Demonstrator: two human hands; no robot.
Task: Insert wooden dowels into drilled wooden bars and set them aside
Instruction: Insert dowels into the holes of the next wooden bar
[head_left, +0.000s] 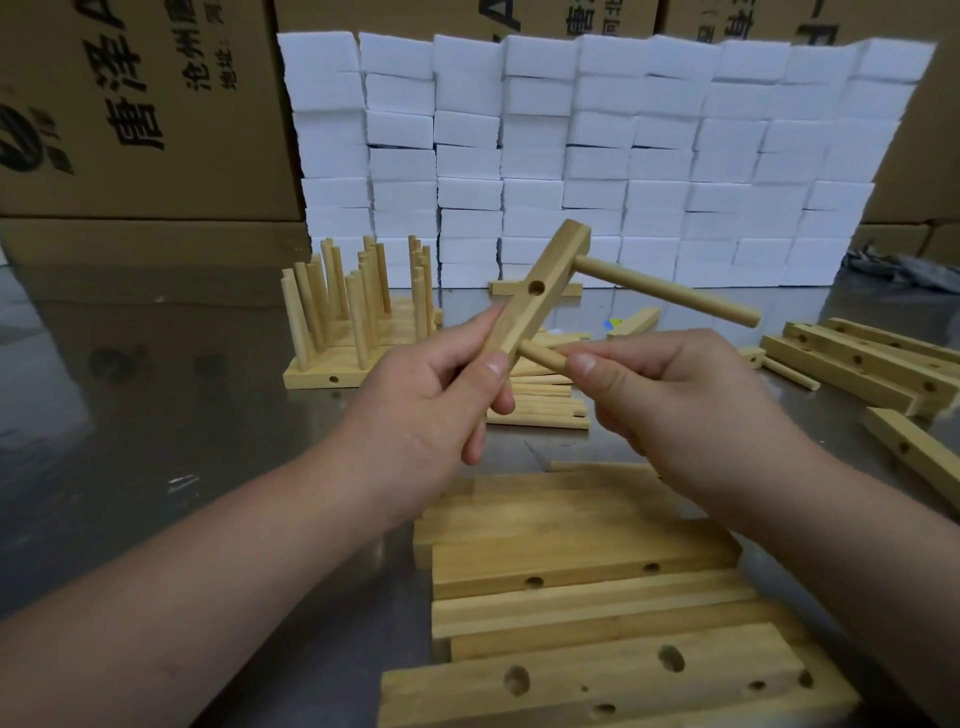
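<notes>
Looking down at the near edge of the shiny metal table (182, 415), I see a stack of drilled bars (582, 540) lying flat. Above it my left hand (431, 395) grips the lower end of a tilted bar (540, 296), one dowel (670, 291) already seated near its top. My right hand (670, 395) pinches a second dowel (540, 356), its tip against the bar's lower end. Loose dowels (540, 410) lie mid-table, more bars (857, 364) lie at the right edge, and finished bars (353, 312) with upright dowels stand far left. Along the far edge white foam blocks (597, 156) are stacked, with cardboard boxes (130, 104) behind them.
</notes>
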